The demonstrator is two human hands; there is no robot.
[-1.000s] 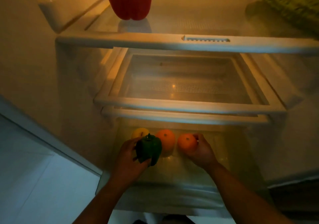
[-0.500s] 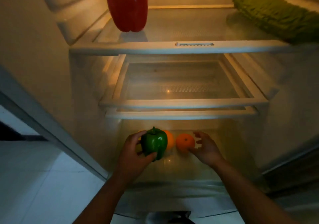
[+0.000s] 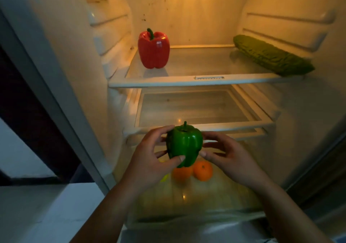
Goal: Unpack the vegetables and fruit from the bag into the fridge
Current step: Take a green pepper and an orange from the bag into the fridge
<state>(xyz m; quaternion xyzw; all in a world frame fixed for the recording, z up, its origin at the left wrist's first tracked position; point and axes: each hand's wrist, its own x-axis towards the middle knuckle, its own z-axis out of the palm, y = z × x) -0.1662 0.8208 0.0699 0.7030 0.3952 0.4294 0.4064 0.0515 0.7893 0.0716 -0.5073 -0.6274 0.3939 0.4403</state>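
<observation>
While both hands share the load, we hold the green pepper (image 3: 184, 145) between them at the fridge mouth, stem up: our left hand (image 3: 149, 160) wraps it, thumb across the front, and our right hand (image 3: 228, 158) pinches the opposite flank with thumb and curled fingertips. The skin is waxy, glossy and lobed, so we judge the handover the weak moment; if one hand lets go before the other grips firmly, it could slide out. Straight below the hands the drawer (image 3: 206, 216) stands open with two oranges (image 3: 203, 170), round and dimpled, and a yellow fruit (image 3: 164, 177) half hidden under the left hand; a dropped pepper would strike them or the hard plastic rim. Just beyond the fingertips runs a glass shelf (image 3: 234, 125), its edge easy to knock. Farther up, beyond the left hand, a red pepper (image 3: 153, 50) stands upright on the upper shelf (image 3: 187, 82); well beyond the right hand lies a long, warty gourd (image 3: 271, 57).
</observation>
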